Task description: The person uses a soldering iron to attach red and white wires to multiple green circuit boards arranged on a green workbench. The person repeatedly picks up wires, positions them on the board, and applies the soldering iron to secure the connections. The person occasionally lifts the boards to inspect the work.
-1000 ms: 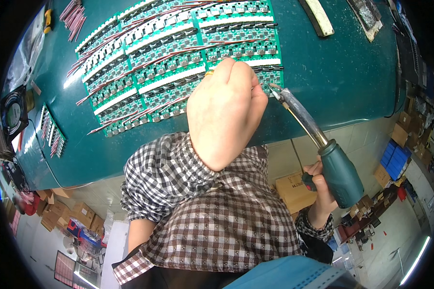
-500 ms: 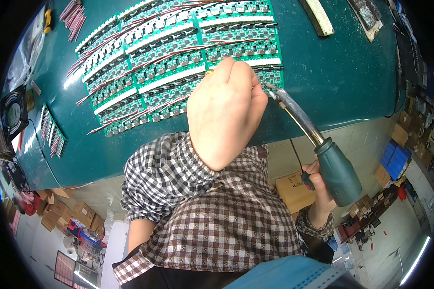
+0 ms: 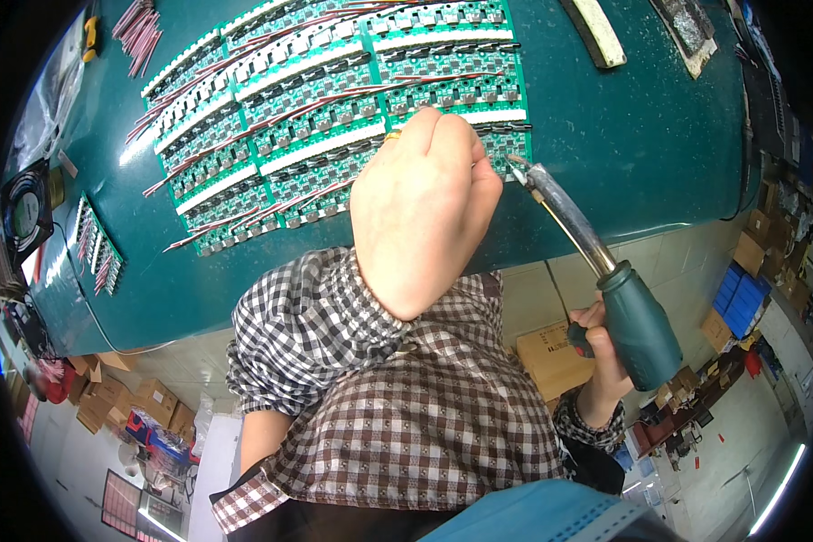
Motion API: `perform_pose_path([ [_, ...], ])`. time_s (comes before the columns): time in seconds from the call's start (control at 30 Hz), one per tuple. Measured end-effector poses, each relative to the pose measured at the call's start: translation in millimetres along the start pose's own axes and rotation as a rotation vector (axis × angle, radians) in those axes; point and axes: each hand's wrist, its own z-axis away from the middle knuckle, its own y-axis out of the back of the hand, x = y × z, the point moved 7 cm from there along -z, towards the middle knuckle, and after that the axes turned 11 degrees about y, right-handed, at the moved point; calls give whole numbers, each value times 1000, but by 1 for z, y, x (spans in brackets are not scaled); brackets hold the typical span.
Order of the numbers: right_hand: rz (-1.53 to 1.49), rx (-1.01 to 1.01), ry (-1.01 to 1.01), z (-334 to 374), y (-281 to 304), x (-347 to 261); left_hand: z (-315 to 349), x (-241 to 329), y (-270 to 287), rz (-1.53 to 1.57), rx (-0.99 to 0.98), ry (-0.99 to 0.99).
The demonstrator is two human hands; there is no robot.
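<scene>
My left hand (image 3: pixel 426 203) is closed in a pinch over the lower right part of the green circuit boards (image 3: pixel 312 101). Its fingertips face away, so whatever they hold is hidden. Gripped in my right hand (image 3: pixel 605 357) is a soldering iron (image 3: pixel 640 325) with a thick dark green handle and a long metal shaft. The iron's tip points up and left, close to the boards' right edge and just right of my left fingers; whether it touches them I cannot tell. Thin red, white and black wires (image 3: pixel 285 119) lie in rows across the boards.
On the green table (image 3: pixel 605 163) lie a bundle of wires (image 3: pixel 137 34) at upper left and a small board strip (image 3: pixel 98 244) at left. A pale block (image 3: pixel 596 32) and a grimy pad (image 3: pixel 686 34) lie at upper right. A black fan (image 3: pixel 27 210) stands at the left edge.
My right hand and the soldering iron have shifted slightly right, and the tip has drawn a little away from my left fingers. My left hand has stayed in place.
</scene>
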Motion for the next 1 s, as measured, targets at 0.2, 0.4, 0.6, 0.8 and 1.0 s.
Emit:
perform_pose_path([
  [0.2,38,-18,-42,4,3,3,-1,1,1,6,3,-4],
  [0.4,-95,55,-22,-11,-9,-10,-1,1,0,5,-2,7],
  [0.6,-375,231,-51,-28,4,13,-1,1,0,-1,-28,37],
  [0.8,-808,254,-51,-67,-1,42,-2,2,2,-15,-77,49],
  [1.0,-929,293,-40,-84,-1,50,1,-2,8,3,-129,62],
])
